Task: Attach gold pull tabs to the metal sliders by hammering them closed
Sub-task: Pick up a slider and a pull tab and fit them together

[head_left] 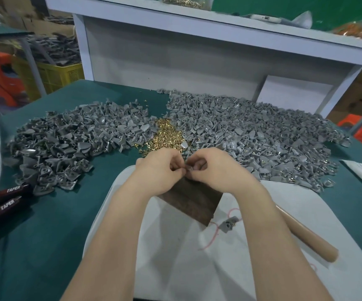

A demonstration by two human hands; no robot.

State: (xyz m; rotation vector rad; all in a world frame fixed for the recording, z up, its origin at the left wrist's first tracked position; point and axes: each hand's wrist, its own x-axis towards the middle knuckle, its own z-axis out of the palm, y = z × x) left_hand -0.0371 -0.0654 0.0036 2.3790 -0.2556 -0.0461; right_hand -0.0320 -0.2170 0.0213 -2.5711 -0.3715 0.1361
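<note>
Above the wooden block (193,200), a grey slider (190,169) is pinched by left hand (160,168) and right hand (216,168), seemingly readied for hammering.

A single wide-angle camera sits on the person's head, facing forward and steeply down along both bare forearms. The left hand (160,168) and right hand (215,168), both pinching one grey slider (190,169), lie close beneath it at mid-frame. The green table (67,213) fills the lower and middle frame, and the white shelf (197,25) runs slanted along the top edge, farthest from the lens.
</note>
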